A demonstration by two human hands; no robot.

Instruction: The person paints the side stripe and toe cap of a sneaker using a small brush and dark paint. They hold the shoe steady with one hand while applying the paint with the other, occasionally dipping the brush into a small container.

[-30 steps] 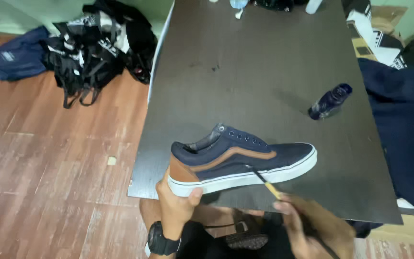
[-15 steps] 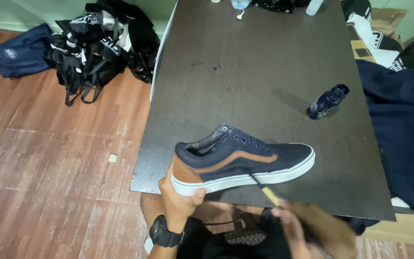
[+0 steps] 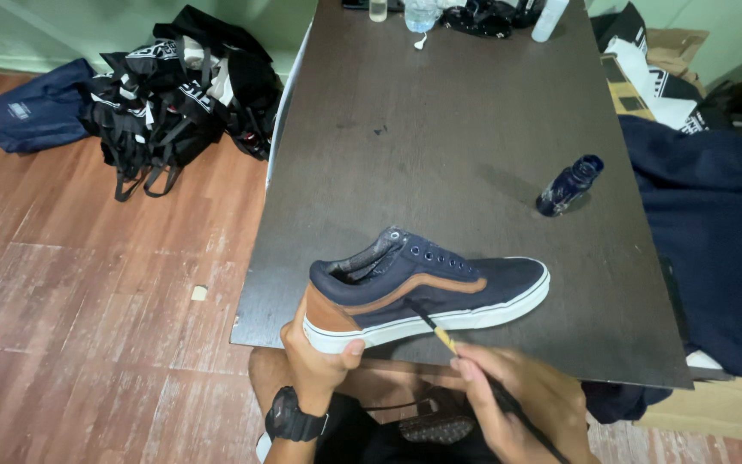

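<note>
Sneaker (image 3: 427,290) heel in left hand (image 3: 315,361), brush (image 3: 440,333) (rt hand (image 3: 521,399)) touching side

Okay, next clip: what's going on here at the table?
A person sits at the near edge of a dark table with a navy sneaker lying on it, laces out. The left hand, wearing a black watch, grips the shoe's tan heel. The right hand holds a thin brush whose dark tip touches the shoe's side, just above the white sole. A small dark blue bottle lies on its side farther back. Black bags sit on the wooden floor.
</note>
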